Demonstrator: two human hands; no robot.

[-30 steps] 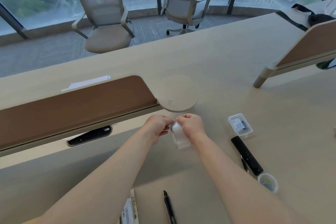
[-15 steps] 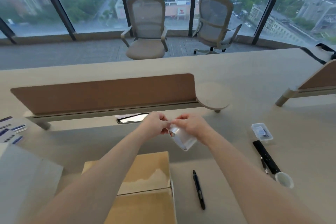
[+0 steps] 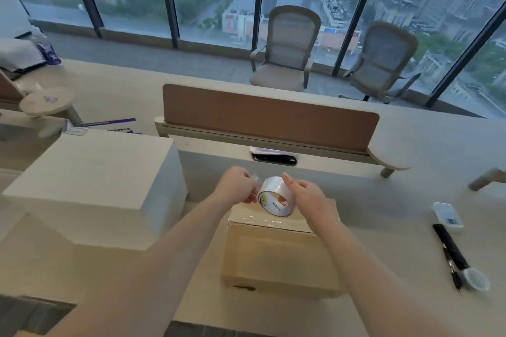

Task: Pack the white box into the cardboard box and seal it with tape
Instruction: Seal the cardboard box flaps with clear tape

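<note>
A roll of clear tape (image 3: 274,195) is held just above the far end of the closed cardboard box (image 3: 276,254), which lies on the desk in front of me. My right hand (image 3: 306,195) grips the roll from the right side. My left hand (image 3: 238,187) pinches the loose tape end at the roll's left. A shiny strip of tape lies across the box's far top edge. A large white box (image 3: 93,186) stands on the desk to the left of the cardboard box.
A brown desk divider (image 3: 269,115) runs behind the boxes. On the right lie a black knife (image 3: 449,246), a pen, a small round lid (image 3: 475,278) and a clear plastic case (image 3: 447,215). Two office chairs stand by the windows.
My view has swung left and down, bringing the white box into sight. Both hands with the tape roll now hang over the far end of the cardboard box.
</note>
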